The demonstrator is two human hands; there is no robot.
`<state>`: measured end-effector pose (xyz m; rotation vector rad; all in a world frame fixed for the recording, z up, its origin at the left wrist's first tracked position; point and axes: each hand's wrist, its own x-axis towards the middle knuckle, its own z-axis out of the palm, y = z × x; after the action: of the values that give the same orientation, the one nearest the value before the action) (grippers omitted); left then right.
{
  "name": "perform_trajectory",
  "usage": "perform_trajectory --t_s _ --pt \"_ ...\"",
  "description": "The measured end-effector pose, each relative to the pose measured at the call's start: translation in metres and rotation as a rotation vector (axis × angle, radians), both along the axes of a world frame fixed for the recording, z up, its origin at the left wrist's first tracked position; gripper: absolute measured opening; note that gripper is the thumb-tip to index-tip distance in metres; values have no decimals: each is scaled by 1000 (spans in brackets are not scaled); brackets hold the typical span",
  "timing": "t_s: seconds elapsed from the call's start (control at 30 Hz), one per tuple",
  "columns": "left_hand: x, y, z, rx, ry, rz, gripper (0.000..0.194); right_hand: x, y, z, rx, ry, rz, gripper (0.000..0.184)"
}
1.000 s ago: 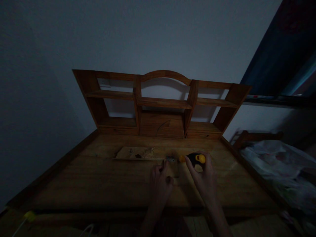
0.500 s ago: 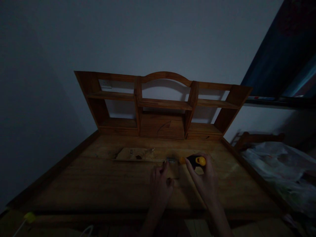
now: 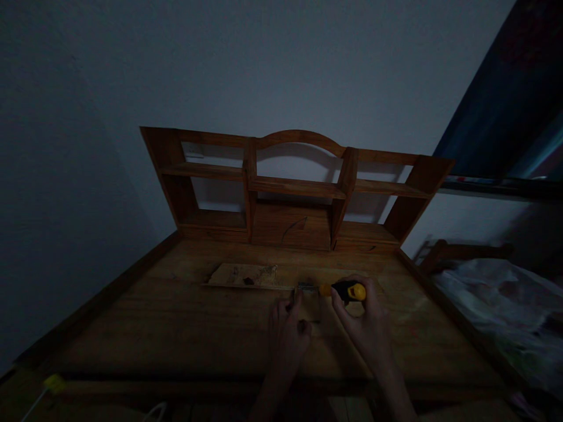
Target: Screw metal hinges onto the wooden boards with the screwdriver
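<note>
In the dim light, a yellow-and-black screwdriver (image 3: 343, 291) is gripped by its thick handle in my right hand (image 3: 367, 316). It lies roughly level, its front end pointing left toward a small metal piece (image 3: 307, 286), perhaps a hinge. That piece sits at the far edge of a small flat wooden piece (image 3: 311, 308) on the desk. My left hand (image 3: 288, 331) has its index finger stretched onto the wooden piece close to the metal, with the other fingers curled round its left side. The screwdriver's tip is too dark to make out.
A rough, broken-ended wooden board (image 3: 241, 275) lies on the desk top (image 3: 176, 316), left of the hands. Behind stands a wooden shelf unit (image 3: 294, 186) against the wall. Plastic-covered things (image 3: 488, 299) are at the right. A yellow-ended item (image 3: 53, 384) shows at the lower left.
The whole view has shifted slightly. My right hand has turned a little round the screwdriver handle, while my left hand stays on the wooden piece.
</note>
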<state>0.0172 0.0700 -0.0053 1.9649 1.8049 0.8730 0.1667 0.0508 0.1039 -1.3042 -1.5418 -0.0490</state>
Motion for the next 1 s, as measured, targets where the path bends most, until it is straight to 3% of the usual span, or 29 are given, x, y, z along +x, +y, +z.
perform_trajectory --t_s 0.17,0.3,0.4,0.57,0.73,0.87,1.0 --pt "0 2 -1 6 11 -2 74 -5 24 24 23 -145 94 30" --pt "0 2 -1 -3 10 1 73 -8 36 53 -65 -269 294 25" --pt "0 1 -1 9 -2 0 73 -10 43 64 -116 -337 352 20" --pt "-1 1 -3 14 -8 1 72 -14 48 66 -103 -440 267 14" --pt "0 2 -4 3 -18 0 70 -14 48 65 -151 -484 358 17" --pt "-1 1 -6 25 -30 1 74 -12 51 61 -144 -454 323 16" --pt "-2 2 -8 26 -45 3 72 -11 43 67 -203 -458 354 22"
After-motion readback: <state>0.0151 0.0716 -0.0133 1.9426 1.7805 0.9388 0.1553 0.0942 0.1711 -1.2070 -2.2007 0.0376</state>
